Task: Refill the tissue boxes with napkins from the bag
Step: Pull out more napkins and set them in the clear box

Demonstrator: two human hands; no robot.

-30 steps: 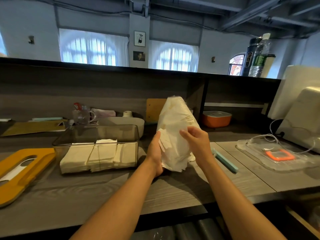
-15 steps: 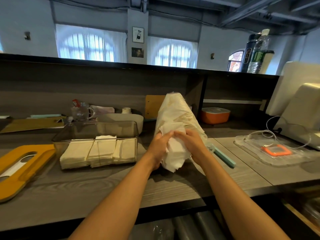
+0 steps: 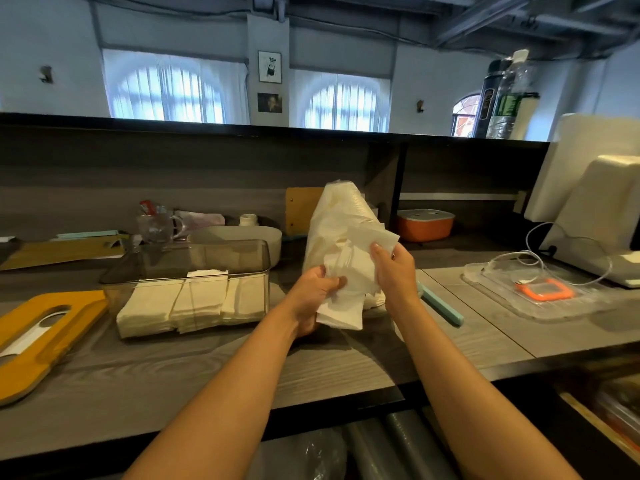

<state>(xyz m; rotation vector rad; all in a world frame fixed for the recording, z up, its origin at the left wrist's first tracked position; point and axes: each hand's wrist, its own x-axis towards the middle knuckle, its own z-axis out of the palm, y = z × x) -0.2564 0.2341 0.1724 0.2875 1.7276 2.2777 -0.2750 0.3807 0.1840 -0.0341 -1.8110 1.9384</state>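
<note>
Left hand (image 3: 313, 294) pinches the low end of a napkin wad (image 3: 346, 289), right hand (image 3: 394, 271) grips its upper edge, both curled tight around it. The wad sits right at the mouth of the bag (image 3: 341, 220), upright mid tabletop (image 3: 173, 382). Clear box (image 3: 194, 268), part full, sits left; its yellow lid (image 3: 41, 337) far left.

One view only, worn on the head: it looks forward and slightly down across the table (image 3: 180, 382), close over both forearms, wide enough to catch the far windows (image 3: 173, 88) and the ceiling.
</note>
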